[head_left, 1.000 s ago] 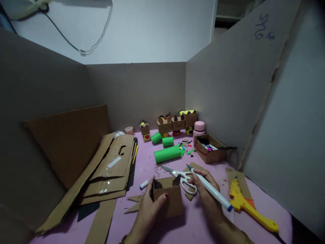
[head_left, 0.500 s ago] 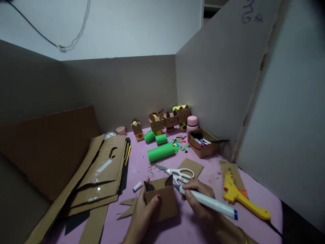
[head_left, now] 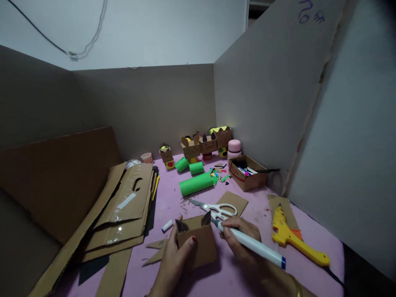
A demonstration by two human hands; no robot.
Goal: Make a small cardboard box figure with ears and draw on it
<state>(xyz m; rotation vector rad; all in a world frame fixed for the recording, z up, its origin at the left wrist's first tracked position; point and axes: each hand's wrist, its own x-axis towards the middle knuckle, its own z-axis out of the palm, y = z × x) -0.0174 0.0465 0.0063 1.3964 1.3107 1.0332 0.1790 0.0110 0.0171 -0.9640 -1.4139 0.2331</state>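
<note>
My left hand [head_left: 175, 258] grips a small cardboard box [head_left: 199, 249] by its left side, thumb across the front face. Two pointed ears with dark strokes on them rise from the box top: a left ear [head_left: 182, 225] and a right ear [head_left: 206, 219]. In my right hand [head_left: 243, 239] is a white marker [head_left: 258, 246] with a blue end, its tip close to the right ear; whether it touches is hard to tell. The marker's cap [head_left: 167, 226] lies on the table left of the box. White-handled scissors [head_left: 216, 208] lie just behind the box.
Flattened cardboard [head_left: 123, 210] is stacked at left. Green paper rolls [head_left: 196, 184], paper scraps and several cardboard animal figures [head_left: 191, 149] stand farther back. An open box of pens [head_left: 247, 177] is at right, a yellow glue gun [head_left: 291, 239] nearer, its cord running off the table edge.
The marker's tip has shifted slightly upward toward the right ear, and its rear end has moved a little left. The left hand and the box stay nearly still.
</note>
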